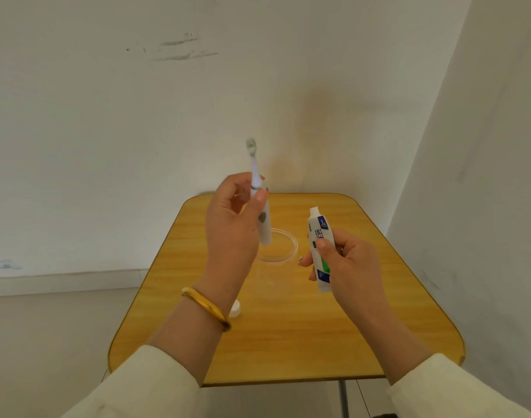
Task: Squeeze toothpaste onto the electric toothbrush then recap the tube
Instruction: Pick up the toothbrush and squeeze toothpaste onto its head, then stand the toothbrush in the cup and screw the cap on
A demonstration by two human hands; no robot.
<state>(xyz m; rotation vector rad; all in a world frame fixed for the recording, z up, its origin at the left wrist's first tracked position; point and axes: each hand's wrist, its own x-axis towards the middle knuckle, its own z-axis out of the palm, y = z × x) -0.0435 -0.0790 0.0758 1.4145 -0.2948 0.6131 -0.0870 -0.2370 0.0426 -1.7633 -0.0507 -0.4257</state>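
My left hand [231, 224] grips a white electric toothbrush [262, 212] upright above the table, brush head [251, 146] pointing up and blurred. My right hand [345, 263] holds a white toothpaste tube [318, 239] with blue and green print, its nozzle [314, 211] up and uncapped. The tube's nozzle is to the right of the toothbrush handle and apart from it. The white cap [236, 309] lies on the table beside my left wrist, partly hidden by it.
A small yellow wooden table [288, 342] with rounded corners stands in a white-walled corner. A clear glass cup [276, 245] stands on it below the toothbrush. A gold bangle [207, 306] circles my left wrist. A metal table leg [343, 396] shows below the front edge.
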